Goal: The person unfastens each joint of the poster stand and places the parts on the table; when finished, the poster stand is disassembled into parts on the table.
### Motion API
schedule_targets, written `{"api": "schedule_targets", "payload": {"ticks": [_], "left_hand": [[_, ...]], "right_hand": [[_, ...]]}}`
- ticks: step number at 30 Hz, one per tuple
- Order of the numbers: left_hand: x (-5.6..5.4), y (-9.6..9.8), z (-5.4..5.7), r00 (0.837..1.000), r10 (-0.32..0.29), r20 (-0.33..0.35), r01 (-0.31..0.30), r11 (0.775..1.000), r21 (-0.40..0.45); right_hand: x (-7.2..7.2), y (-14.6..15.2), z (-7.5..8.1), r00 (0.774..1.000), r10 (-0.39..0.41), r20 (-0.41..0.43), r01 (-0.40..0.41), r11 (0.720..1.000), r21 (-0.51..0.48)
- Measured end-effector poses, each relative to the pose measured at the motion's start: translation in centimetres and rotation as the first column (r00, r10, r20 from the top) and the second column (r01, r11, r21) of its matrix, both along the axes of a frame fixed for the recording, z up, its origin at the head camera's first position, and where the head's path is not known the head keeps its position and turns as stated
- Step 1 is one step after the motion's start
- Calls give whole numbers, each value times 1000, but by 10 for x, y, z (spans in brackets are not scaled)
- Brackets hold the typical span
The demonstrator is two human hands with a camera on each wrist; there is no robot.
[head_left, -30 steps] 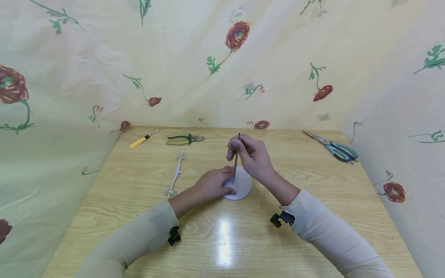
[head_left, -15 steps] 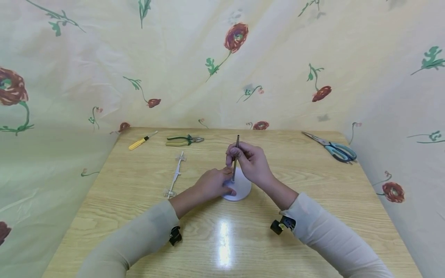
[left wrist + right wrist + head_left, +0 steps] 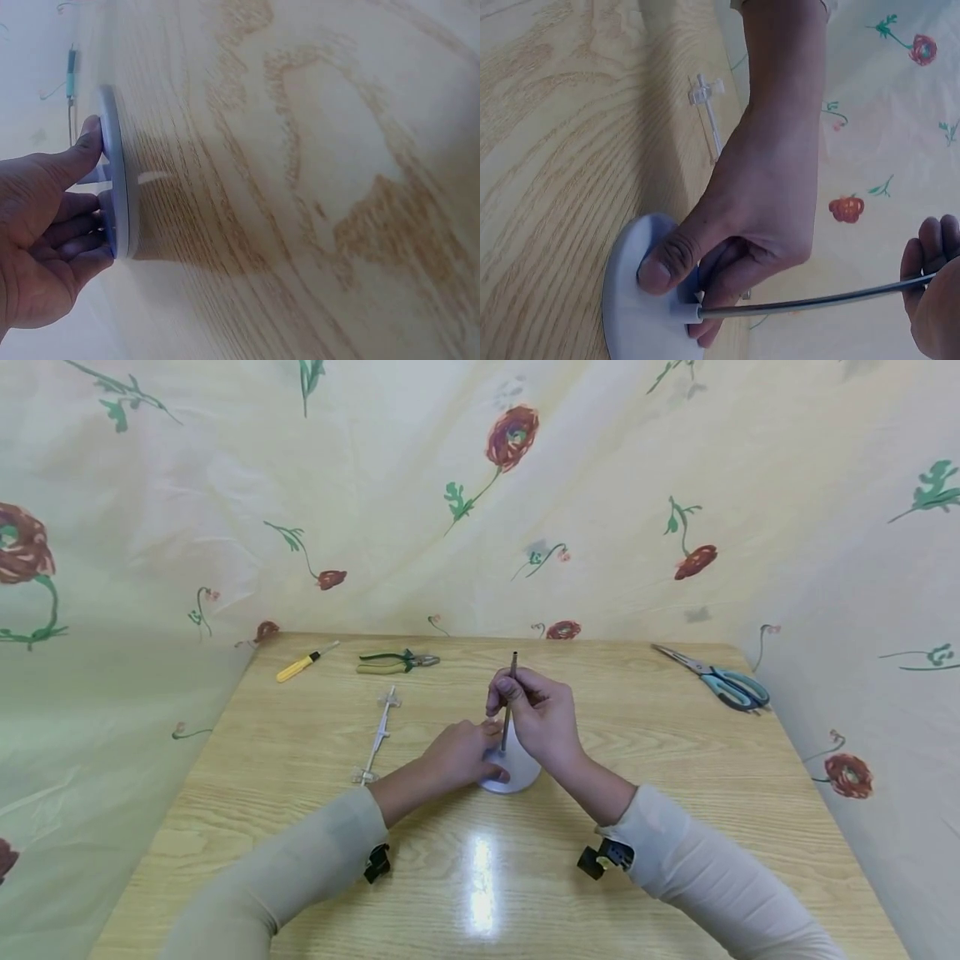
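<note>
Slender grey metal rod stands nearly upright at the short white socket of a round white plastic base.
The right hand pinches the rod's upper part from the right; the left hand, nearer the socket, grips the base's left side.

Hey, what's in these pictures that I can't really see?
Head view: the left part of the white disc, covered by the left hand.
Right wrist view: the metal rod's bottom tip, hidden by the disc's collar, and its top end, lost at the right hand.
Right wrist view: one end of the white stick, behind the left hand.
Left wrist view: the teal thing, too small and blurred.
</note>
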State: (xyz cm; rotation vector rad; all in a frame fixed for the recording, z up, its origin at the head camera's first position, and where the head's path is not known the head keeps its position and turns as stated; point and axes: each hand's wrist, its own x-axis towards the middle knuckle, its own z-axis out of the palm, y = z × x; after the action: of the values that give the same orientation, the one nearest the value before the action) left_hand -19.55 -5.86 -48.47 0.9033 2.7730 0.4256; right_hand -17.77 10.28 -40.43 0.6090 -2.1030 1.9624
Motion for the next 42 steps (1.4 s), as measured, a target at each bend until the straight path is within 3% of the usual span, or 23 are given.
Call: {"api": "schedule_targets", "payload": {"ticks": [13, 21, 33, 42], "left_hand": [[3, 0, 8, 1000, -5, 11, 5, 1000, -31], [3, 1, 8, 1000, 18, 19, -17, 998, -52], [3, 0, 5, 1000, -4, -8, 4, 1000, -29], [2, 1, 5, 1000, 7, -2, -7, 999, -42]], "right_hand": [[3, -9, -1, 998, -42, -38, 41, 999, -32], [5, -15, -5, 990, -121, -65, 115, 989, -89], [-1, -11, -9, 992, -35, -124, 25, 996, -83], [1, -17, -5, 987, -107, -119, 90, 987, -135]]}}
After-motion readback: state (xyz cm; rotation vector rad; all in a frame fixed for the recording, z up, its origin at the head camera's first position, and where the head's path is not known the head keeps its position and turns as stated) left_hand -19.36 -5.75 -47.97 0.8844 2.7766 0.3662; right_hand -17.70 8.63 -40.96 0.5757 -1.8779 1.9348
